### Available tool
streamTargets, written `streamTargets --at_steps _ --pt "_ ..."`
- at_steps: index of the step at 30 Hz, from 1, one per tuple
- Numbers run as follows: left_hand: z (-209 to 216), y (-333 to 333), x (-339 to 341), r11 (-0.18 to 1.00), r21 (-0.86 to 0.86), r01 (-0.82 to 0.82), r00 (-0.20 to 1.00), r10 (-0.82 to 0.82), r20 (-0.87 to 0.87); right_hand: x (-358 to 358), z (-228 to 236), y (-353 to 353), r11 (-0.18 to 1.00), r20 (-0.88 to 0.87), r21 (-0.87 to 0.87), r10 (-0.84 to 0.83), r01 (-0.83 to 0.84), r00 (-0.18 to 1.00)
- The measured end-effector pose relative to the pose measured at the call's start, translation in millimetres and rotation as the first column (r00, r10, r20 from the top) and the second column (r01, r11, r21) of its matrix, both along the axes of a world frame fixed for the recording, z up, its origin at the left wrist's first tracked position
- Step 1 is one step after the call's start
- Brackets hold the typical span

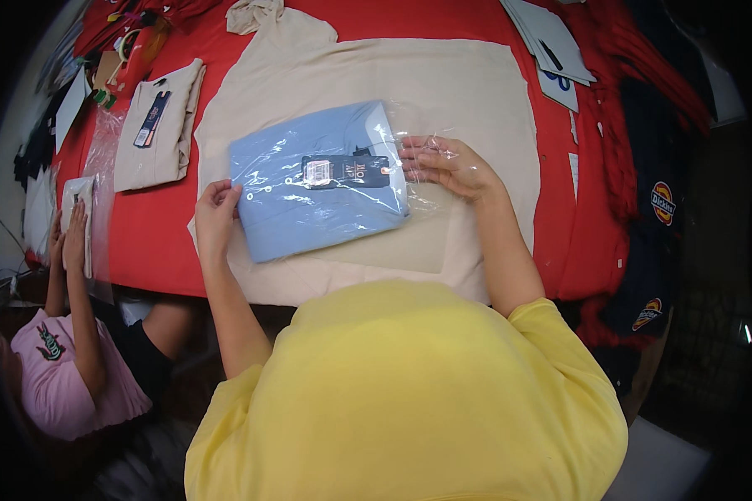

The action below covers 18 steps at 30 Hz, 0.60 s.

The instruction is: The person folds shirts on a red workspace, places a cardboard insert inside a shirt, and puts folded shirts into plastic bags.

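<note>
Blue bagged garment (280, 213) lying flat
Left hand (218, 209) pinches its left edge; right hand (453, 167) spreads at its right.

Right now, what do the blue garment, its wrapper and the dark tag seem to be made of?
Blue garment: probably matte cloth, given soft folds; fibre unclear. Wrapper: thin, clear, glossy plastic film, shown by glints and wrinkles. Dark tag: likely card, from its crisp, flat outline; finish unclear through film.

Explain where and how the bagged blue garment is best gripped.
Probably by the left and right edges, coming from both sides: the blue garment lies flat and broad on the cream cloth, while the loose clear plastic past its right edge may slip.
</note>
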<state>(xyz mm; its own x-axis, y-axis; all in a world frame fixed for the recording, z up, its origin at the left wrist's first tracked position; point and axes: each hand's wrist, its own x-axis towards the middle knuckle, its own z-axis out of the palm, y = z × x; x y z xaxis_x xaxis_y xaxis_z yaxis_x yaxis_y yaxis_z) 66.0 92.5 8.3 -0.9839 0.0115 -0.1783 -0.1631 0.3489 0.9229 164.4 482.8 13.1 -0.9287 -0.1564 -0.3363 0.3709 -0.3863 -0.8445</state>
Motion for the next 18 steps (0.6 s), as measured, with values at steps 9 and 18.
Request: streamTargets --at_steps 9,18 --pt "4 -3 -2 0.971 0.235 0.035 0.980 -0.079 0.181 -22 6 -10 0.974 0.104 0.217 0.041 -0.063 0.994" --pt "37 6 -16 0.870 0.440 0.220 0.975 -0.212 -0.069 -26 27 -24 0.934 -0.125 0.318 -0.130 0.164 0.984"
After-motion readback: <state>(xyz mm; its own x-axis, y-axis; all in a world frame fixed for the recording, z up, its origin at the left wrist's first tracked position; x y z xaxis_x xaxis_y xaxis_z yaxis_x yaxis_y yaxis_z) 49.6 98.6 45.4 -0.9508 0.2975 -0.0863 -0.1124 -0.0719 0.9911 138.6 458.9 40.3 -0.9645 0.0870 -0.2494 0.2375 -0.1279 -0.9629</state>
